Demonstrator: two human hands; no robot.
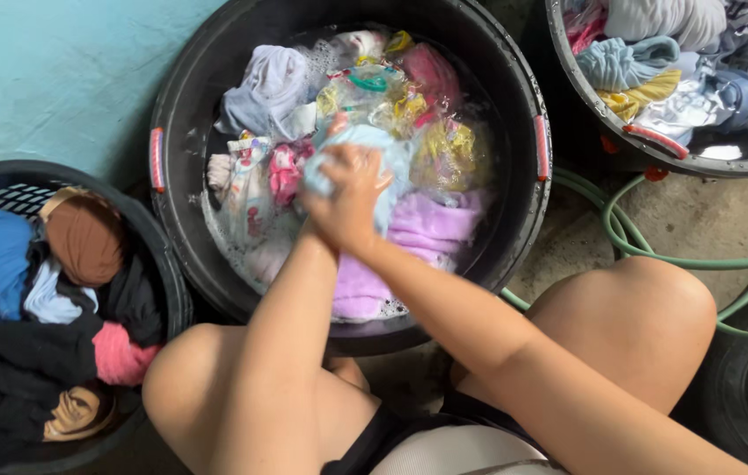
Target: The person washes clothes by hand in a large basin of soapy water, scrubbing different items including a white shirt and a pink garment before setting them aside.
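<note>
A round black plastic tub (514, 220) with red handle grips sits on the concrete floor, filled with soapy water and soaked, crumpled clothes: white, pink, yellow and a soft lilac piece (431, 224) near the front rim. Both hands meet over the middle of the tub, pressed together around a wet pale blue cloth (374, 145) that bunches up above the water. The right hand (358, 193) is closed in a fist on the cloth and lies on top; the left hand (325, 207) is mostly hidden beneath it, so how far its fingers curl cannot be told, though it touches the same cloth. To the left stands a black slatted basket (149, 255) of dry dark, blue, brown and pink clothes. At upper right another black tub (585, 114) holds wrung, twisted laundry. A green hose (699, 261) loops on the floor between the tubs and the person's bare knee
</note>
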